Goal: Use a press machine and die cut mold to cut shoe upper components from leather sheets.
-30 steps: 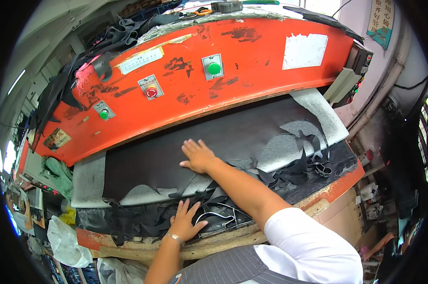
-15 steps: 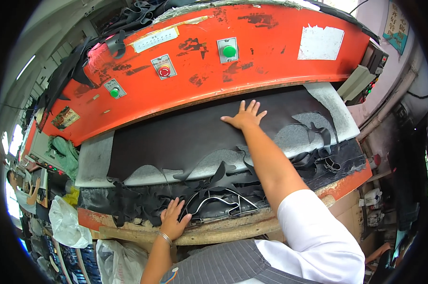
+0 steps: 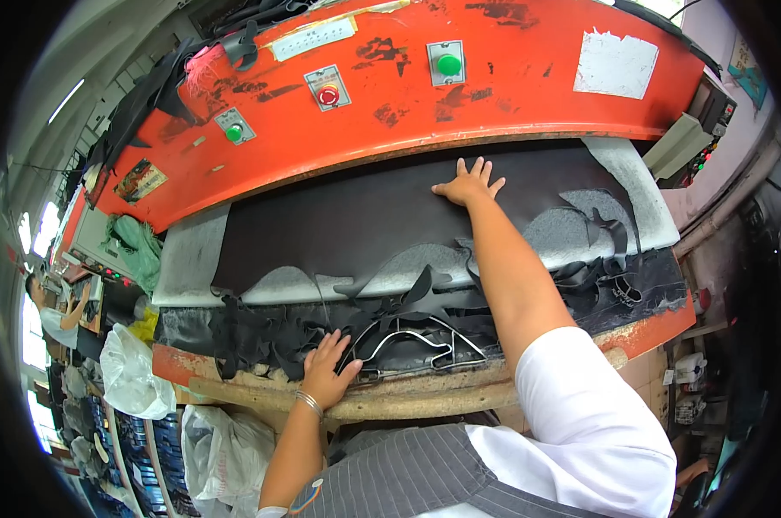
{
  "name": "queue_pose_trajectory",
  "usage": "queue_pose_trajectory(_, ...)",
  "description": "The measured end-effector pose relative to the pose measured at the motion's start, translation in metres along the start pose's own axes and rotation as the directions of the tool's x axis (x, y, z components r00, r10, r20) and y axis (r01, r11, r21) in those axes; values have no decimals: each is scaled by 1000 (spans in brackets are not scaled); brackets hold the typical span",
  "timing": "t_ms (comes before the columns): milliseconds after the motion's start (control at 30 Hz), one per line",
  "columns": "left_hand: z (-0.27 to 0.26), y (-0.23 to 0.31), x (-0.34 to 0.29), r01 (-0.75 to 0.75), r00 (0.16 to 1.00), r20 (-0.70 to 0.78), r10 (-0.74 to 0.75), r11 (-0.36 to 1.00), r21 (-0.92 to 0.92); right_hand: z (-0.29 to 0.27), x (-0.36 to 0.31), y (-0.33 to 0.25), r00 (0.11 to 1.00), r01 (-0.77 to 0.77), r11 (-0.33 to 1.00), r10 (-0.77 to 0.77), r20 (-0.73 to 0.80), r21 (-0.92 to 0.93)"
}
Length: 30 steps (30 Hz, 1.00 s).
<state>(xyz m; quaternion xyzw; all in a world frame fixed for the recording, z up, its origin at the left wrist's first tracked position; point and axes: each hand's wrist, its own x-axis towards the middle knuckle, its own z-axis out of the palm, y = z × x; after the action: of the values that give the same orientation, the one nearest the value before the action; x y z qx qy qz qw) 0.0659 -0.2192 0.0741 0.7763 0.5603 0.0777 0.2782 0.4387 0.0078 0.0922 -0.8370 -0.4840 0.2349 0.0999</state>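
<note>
My right hand [image 3: 472, 183] lies flat with fingers spread on a large sheet of black leather-like material [image 3: 347, 216]. The sheet covers a white cutting board [image 3: 188, 250] under an orange-red press [image 3: 373, 104], its front edge cut into curves. By the front edge, my left hand [image 3: 328, 371] rests with its fingers stretched out, next to a steel-strip cutting die [image 3: 408, 333]. It holds nothing; whether it touches the die I cannot tell. Black offcuts [image 3: 261, 337] lie heaped along the front ledge around the die.
On the press front are a red stop button [image 3: 327, 95] and green buttons [image 3: 448, 65]. A worn wooden rail [image 3: 408, 402] runs along the front. Plastic bags [image 3: 132, 375] hang at the left, where another person [image 3: 62, 315] works farther off. A control box [image 3: 692, 129] stands at the right.
My view has shifted, so the press sits higher and farther right in the picture. Both hands keep about the same places on the sheet and at the front edge.
</note>
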Motion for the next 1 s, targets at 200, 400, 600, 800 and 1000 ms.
queue_pose_trajectory(200,3,-3,-5,14,1000,-16,-14,1000,-9,5,-4,-1,1000,-11,1000,11,26,22)
queue_pose_trajectory(400,1,-3,-4,6,999,-39,-6,1000,9,7,-3,-1,1000,-15,999,15,4,45)
queue_pose_trajectory(600,5,-3,-4,8,1000,-30,-8,1000,-15,9,-5,1,1000,-14,999,14,-6,37)
queue_pose_trajectory(800,8,-1,-4,-14,999,-49,13,999,-32,8,-3,9,1000,1,1000,-1,-20,6)
queue_pose_trajectory(1000,-7,-26,4,-128,975,-184,122,991,-22,28,-30,41,981,188,976,-191,-19,-112)
